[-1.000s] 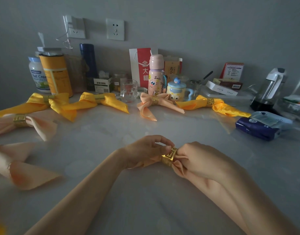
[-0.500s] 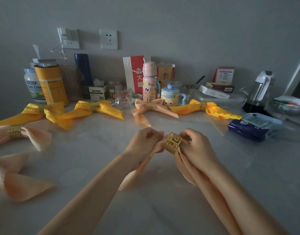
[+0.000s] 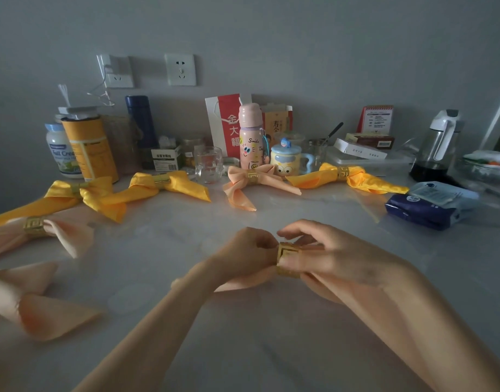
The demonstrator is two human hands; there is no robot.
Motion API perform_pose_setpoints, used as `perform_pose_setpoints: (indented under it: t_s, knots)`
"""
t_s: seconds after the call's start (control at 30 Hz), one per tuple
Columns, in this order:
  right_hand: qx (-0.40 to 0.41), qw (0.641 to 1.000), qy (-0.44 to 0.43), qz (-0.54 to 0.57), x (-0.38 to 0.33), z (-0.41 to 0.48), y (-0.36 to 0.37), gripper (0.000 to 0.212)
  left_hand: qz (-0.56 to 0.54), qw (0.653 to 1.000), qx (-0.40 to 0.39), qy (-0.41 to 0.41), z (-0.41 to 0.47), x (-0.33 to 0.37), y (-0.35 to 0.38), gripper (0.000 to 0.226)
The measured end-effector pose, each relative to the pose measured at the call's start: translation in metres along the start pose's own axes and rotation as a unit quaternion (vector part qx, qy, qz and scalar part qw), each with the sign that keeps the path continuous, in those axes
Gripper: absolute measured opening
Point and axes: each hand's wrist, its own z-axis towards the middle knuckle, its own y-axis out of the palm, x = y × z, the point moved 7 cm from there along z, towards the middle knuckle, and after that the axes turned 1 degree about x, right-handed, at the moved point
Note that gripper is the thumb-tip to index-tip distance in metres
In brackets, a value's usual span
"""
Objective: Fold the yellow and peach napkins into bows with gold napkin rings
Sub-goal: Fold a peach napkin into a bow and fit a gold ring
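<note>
The gold ring (image 3: 287,260) sits between my two hands, low over the worktop (image 3: 164,250) and straight ahead of me. My right hand (image 3: 328,258) pinches it, thumb laid across its patterned face and forefinger arched over the top, so the right is the hand on the ring itself. My left hand (image 3: 249,256) is curled up against the ring's left mouth, gripping the gathered peach napkin (image 3: 243,282) where it enters. The hands are close together, meeting at the ring.

What the next move turns on, I judge, is the axis: the ring's bore lies left to right, and the napkin runs along that same line through it. One pale fold shows below my left hand, trailing to the left and toward me. The other end is hidden under my right palm (I cannot tell how much cloth has come through on that side). So any pull to centre the ring should go sideways along the cloth — left hand drawing, right hand steadying the ring — not upward. A finished peach bow (image 3: 254,176) lies well apart at the back.
</note>
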Motion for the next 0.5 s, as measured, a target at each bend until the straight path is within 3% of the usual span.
perform_pose_setpoints:
  t_s: [0.03, 0.1, 0.23, 0.4, 0.5]
  knots:
    - [0.006, 0.999, -0.009, -0.052, -0.002, -0.001, 0.002, 0.051, 0.005, 1.0, -0.001, 0.007, 0.0, 0.0, 0.001, 0.008]
    - [0.044, 0.995, -0.029, -0.09, -0.003, 0.001, 0.0, 0.045, 0.007, 1.0, -0.01, 0.023, -0.002, 0.003, 0.003, 0.012]
    - [0.055, 0.997, -0.048, -0.012, 0.008, 0.0, -0.015, 0.034, 0.004, 0.998, 0.018, 0.059, -0.001, 0.011, -0.003, 0.025]
    - [0.066, 0.996, -0.054, 0.032, 0.011, 0.002, -0.014, 0.038, -0.197, 0.978, 0.075, 0.015, 0.0, 0.002, -0.011, 0.03]
    - [0.158, 0.974, -0.035, 0.157, 0.015, -0.002, -0.034, 0.034, -0.238, 0.961, 0.141, 0.006, 0.0, -0.006, -0.022, 0.027]
